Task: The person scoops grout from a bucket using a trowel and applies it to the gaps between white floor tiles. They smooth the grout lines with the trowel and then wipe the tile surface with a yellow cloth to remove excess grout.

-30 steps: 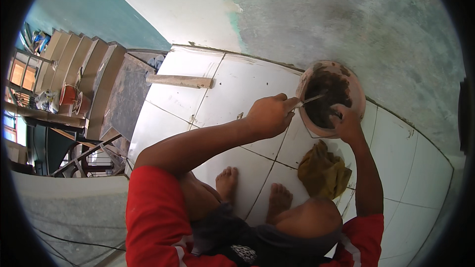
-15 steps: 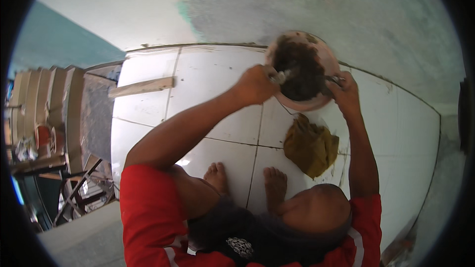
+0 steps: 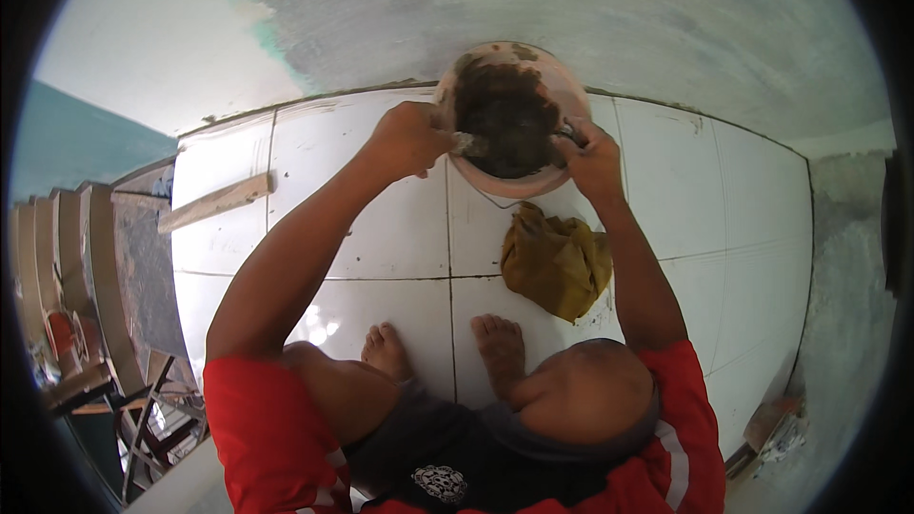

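A pale pink bucket (image 3: pixel 569 84) stands on the tiles against the wall, with dark wet paste (image 3: pixel 505 119) inside and smears up its inner wall. At the bucket's left rim, my left hand (image 3: pixel 411 140) is closed; a pale, paste-smeared end juts from it over the paste. What that piece is, I cannot tell. My right hand (image 3: pixel 594 162) is closed at the right rim around a small smeared piece whose kind is unclear. Below the bucket, near its wire handle (image 3: pixel 493 200), a crumpled mustard-brown cloth (image 3: pixel 557 266) lies on the floor.
A wooden strip (image 3: pixel 219 203) rests on the white tiles to the left. Beyond it are brown steps (image 3: pixel 71 257) and a tangle of dark frames (image 3: pixel 157 414). The wall (image 3: pixel 381 9) ahead carries grey skim coat. Some debris (image 3: pixel 776 428) sits at the lower right.
The whole view has shifted, so the bucket, cloth and both hands appear further left. Both hands remain at the bucket's rims, closed as before.
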`<move>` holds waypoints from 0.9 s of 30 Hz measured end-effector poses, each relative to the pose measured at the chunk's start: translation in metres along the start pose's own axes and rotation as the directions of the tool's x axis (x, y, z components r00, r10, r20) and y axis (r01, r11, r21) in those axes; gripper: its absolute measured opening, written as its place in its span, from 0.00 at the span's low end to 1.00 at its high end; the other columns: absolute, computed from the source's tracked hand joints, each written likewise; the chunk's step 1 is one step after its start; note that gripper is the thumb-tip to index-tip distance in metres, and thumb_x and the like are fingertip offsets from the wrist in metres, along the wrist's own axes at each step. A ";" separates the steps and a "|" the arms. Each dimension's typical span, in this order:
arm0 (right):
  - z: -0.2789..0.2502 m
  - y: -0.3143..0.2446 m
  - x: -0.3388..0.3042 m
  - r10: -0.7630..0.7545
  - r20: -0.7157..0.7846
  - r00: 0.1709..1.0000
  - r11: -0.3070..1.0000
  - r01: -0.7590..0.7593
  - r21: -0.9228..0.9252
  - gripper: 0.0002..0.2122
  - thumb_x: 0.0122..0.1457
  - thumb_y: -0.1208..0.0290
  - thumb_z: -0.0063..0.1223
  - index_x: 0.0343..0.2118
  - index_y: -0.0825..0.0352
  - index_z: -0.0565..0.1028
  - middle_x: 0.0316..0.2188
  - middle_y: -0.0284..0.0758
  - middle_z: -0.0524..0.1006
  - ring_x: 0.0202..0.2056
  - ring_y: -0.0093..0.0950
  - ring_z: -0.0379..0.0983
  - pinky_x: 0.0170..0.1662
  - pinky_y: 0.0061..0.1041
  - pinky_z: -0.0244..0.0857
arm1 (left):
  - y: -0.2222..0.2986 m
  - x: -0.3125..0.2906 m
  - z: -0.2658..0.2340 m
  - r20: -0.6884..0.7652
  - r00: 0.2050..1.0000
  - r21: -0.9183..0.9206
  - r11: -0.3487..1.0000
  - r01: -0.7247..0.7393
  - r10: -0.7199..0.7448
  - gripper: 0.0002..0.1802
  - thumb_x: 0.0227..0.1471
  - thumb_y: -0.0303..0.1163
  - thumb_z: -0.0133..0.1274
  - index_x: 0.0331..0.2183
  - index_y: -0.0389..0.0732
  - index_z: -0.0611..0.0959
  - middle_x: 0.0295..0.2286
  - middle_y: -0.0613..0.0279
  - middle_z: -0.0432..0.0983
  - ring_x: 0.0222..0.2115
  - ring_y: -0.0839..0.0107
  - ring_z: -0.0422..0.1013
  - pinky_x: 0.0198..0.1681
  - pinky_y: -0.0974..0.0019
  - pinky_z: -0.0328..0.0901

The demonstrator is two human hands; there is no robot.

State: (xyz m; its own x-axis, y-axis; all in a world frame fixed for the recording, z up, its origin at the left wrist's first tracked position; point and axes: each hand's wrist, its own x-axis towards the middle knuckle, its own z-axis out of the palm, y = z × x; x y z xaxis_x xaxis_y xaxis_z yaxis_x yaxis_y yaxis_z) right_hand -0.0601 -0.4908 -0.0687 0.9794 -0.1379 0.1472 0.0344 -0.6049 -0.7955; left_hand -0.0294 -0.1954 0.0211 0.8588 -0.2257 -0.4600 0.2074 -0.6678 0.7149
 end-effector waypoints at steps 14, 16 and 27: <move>0.012 -0.004 -0.019 0.529 0.393 0.752 0.449 -0.641 0.622 0.31 0.53 0.66 0.69 0.58 0.71 0.66 0.46 0.45 0.75 0.41 0.37 0.78 0.42 0.39 0.79 | -0.015 0.019 0.025 -0.108 0.991 -0.091 0.992 -0.084 0.074 0.18 0.54 0.35 0.61 0.41 0.31 0.83 0.26 0.59 0.79 0.18 0.75 0.73 0.18 0.70 0.70; 0.018 0.000 -0.024 0.457 0.491 0.742 0.333 -0.655 0.679 0.23 0.55 0.73 0.63 0.52 0.69 0.69 0.46 0.44 0.75 0.42 0.37 0.78 0.37 0.46 0.80 | -0.006 0.021 0.033 -0.076 0.994 -0.111 0.990 -0.087 0.079 0.19 0.55 0.35 0.60 0.44 0.31 0.81 0.29 0.58 0.79 0.19 0.76 0.73 0.19 0.70 0.70; -0.079 0.068 -0.127 0.607 0.241 0.757 -0.040 -0.274 0.961 0.20 0.56 0.81 0.54 0.52 0.71 0.66 0.44 0.44 0.74 0.43 0.41 0.78 0.44 0.47 0.79 | -0.031 0.002 -0.017 -0.463 0.847 -0.149 0.920 -0.363 0.260 0.25 0.65 0.35 0.53 0.60 0.36 0.73 0.46 0.55 0.76 0.24 0.78 0.69 0.27 0.73 0.68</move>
State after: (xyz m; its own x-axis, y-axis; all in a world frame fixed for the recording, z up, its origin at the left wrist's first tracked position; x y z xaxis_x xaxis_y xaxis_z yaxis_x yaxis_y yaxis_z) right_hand -0.1977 -0.5768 -0.0947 0.8107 -0.2825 -0.5128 -0.0784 0.8157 -0.5732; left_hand -0.0265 -0.1632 0.0070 0.9986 -0.0359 0.0399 -0.0514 -0.4263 0.9031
